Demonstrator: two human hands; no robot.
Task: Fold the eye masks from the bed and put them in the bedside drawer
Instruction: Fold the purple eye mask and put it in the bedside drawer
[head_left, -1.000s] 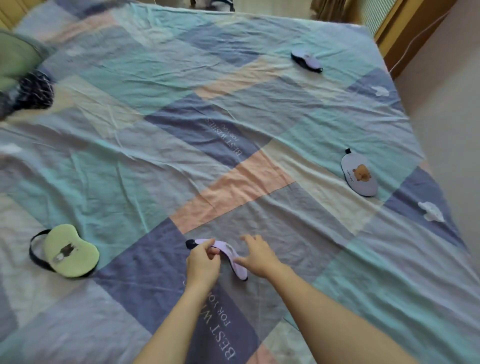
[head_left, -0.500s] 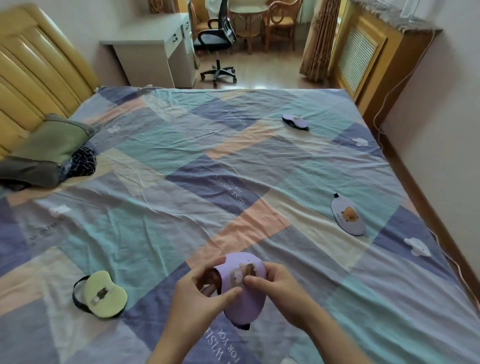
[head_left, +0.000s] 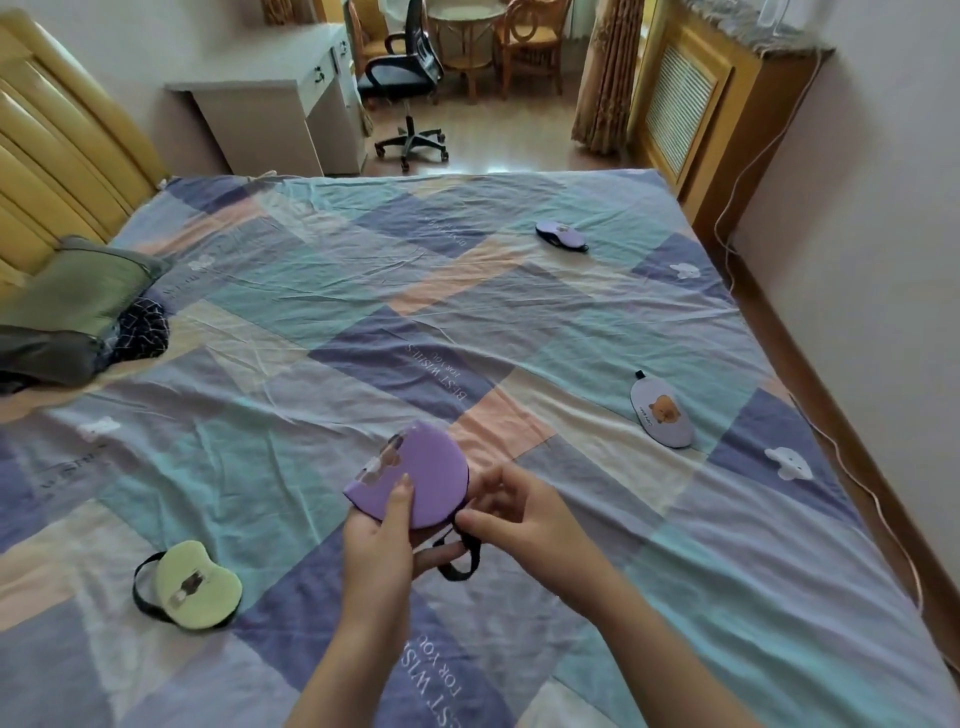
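A purple eye mask (head_left: 426, 475), folded in half, is held above the bed. My left hand (head_left: 382, 540) grips it with the thumb on top. My right hand (head_left: 511, 512) pinches its black strap (head_left: 462, 558), which loops below. Three more masks lie on the patchwork bedspread (head_left: 311, 322): a green one (head_left: 195, 584) at the near left, a pale grey one with a bear (head_left: 662, 413) at the right, and a purple one (head_left: 561, 235) at the far side. No drawer is in view.
A green pillow (head_left: 78, 291) and dark clothes (head_left: 140, 330) lie at the left by the yellow headboard (head_left: 57, 171). Beyond the bed stand a white desk (head_left: 270, 114), an office chair (head_left: 405, 78) and a radiator cover (head_left: 685, 98). A cable (head_left: 852, 467) runs along the right floor.
Both hands have lifted the purple mask off the bedspread and folded it in half. My right hand has shifted from the mask body to the strap. The view has tilted upward.
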